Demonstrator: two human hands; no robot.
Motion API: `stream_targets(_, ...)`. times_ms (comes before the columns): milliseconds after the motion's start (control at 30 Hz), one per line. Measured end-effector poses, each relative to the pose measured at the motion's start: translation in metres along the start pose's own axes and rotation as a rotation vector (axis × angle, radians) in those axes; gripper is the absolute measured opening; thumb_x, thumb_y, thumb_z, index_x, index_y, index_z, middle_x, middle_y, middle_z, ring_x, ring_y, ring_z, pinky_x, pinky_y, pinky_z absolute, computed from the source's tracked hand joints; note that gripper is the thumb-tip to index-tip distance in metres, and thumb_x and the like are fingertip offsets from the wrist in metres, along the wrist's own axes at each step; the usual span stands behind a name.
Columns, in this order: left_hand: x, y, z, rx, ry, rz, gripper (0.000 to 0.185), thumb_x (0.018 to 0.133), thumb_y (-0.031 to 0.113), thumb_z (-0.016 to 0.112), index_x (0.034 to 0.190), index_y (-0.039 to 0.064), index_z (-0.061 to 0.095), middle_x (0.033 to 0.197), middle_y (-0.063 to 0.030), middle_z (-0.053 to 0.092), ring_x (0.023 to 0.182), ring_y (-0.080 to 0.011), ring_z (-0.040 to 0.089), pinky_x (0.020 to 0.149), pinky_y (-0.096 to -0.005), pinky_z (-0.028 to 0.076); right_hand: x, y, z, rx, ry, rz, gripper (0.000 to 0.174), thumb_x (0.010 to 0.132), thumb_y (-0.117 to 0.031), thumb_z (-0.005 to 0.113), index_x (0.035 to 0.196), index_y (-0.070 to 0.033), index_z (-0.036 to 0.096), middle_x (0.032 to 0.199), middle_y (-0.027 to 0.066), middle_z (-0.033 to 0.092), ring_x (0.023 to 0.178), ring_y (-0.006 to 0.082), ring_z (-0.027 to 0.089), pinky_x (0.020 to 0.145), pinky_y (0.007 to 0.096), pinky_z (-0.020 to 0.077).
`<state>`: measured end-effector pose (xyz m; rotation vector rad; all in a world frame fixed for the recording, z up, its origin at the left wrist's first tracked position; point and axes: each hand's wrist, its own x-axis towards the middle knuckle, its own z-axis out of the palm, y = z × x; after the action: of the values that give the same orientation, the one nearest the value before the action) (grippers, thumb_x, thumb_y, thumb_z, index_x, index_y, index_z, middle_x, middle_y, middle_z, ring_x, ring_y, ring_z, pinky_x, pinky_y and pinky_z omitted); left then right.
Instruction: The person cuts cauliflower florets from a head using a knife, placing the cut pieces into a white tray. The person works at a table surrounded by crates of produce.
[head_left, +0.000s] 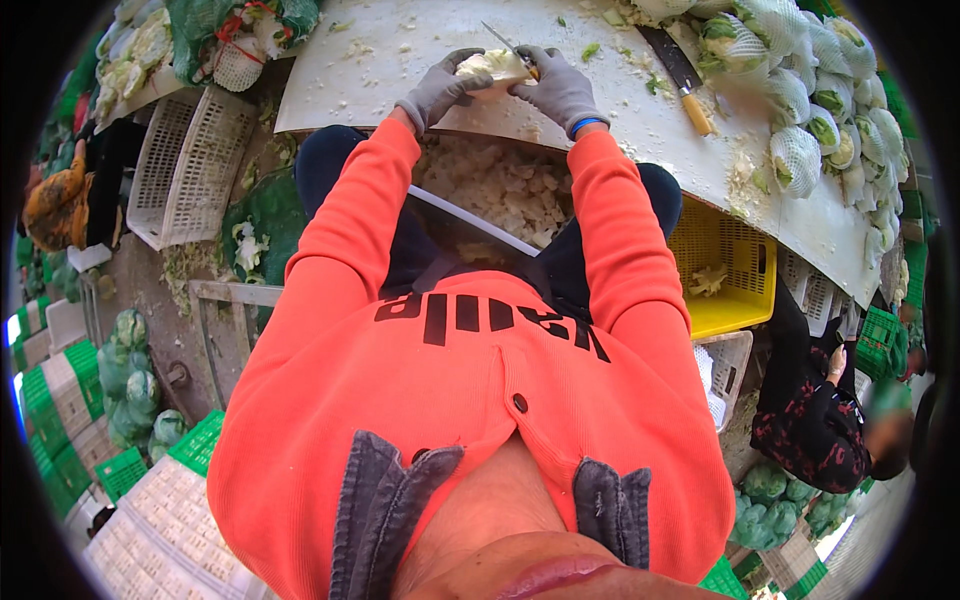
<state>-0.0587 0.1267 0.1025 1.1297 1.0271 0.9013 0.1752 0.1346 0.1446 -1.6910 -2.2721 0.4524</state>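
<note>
My left hand (441, 88), in a grey glove, holds a pale piece of cauliflower (491, 64) over the near edge of a white tabletop (360, 82). In my right hand (556, 84), also gloved and with a blue band at the wrist, is a small knife (501, 37). Its thin blade points up and to the left, just beyond the cauliflower. The right fingers cover most of the knife's handle and lie close to the cauliflower's right side; whether they touch it, I cannot tell. Below the table edge, between my knees, lies a heap of cauliflower trimmings (502, 184).
A cleaver (670, 58) with a wooden handle lies to the right, beside many net-wrapped cauliflowers (795, 161). A yellow crate (731, 322) stands under the table's right side. White crates (202, 165) stand at left. Other people sit at left (60, 202) and right (810, 420).
</note>
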Motion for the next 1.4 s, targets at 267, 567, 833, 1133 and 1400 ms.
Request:
stream_targets(267,-0.007,-0.001,-0.011,-0.262,-0.048,-0.074,0.063,0.086,0.029,0.079,0.140,0.008,0.052,0.122,-0.0071,0.064,0.108,-0.0164,0.061,0.089,-0.0304,0.053,0.004,0.013,0.012,0.590,0.067,0.012,0.075,0.081,-0.048,0.077,0.146,-0.019,0.052,0.121,0.0180,0.069,0.113,0.0338,0.067,0.095,0.0393,0.0525)
stream_targets(567,-0.007,-0.018,0.008,-0.164,0.116,0.117,0.057,0.089,0.023,0.079,0.136,0.006,0.053,0.124,-0.0078,0.062,0.110,-0.0175,0.062,0.094,-0.0320,0.054,-0.013,-0.009,0.034,0.361,0.112,0.064,0.073,0.073,-0.043,0.083,0.135,-0.018,0.056,0.118,0.0157,0.069,0.108,0.0324,0.067,0.093,0.0397,0.0536)
stream_targets(833,-0.014,-0.009,0.000,-0.393,-0.141,-0.017,0.055,0.092,0.027,0.074,0.137,0.004,0.051,0.127,-0.0097,0.062,0.114,-0.0195,0.061,0.095,-0.0345,0.054,0.003,0.029,0.025,0.698,-0.095,0.021,0.067,0.073,-0.031,0.089,0.129,-0.008,0.060,0.114,0.0100,0.071,0.103,0.0202,0.066,0.093,0.0320,0.0512)
stream_targets(1133,-0.005,0.001,0.025,-0.016,0.245,0.046,0.045,0.086,0.029,0.081,0.122,0.011,0.060,0.101,0.0002,0.064,0.080,-0.0072,0.055,0.064,-0.0228,0.044,-0.003,0.015,0.024,0.547,0.049,0.097,0.057,0.074,-0.035,0.086,0.118,-0.006,0.063,0.105,0.0124,0.072,0.096,0.0254,0.069,0.088,0.0348,0.0529)
stream_targets(1400,-0.018,-0.008,0.010,-0.661,-0.015,-0.215,0.043,0.088,0.028,0.079,0.123,0.009,0.061,0.108,-0.0048,0.066,0.092,-0.0143,0.063,0.074,-0.0283,0.055,-0.011,0.004,0.020,0.881,0.113,-0.036,0.057,0.078,-0.033,0.087,0.124,-0.008,0.065,0.098,0.0055,0.073,0.087,0.0187,0.069,0.077,0.0324,0.0532)
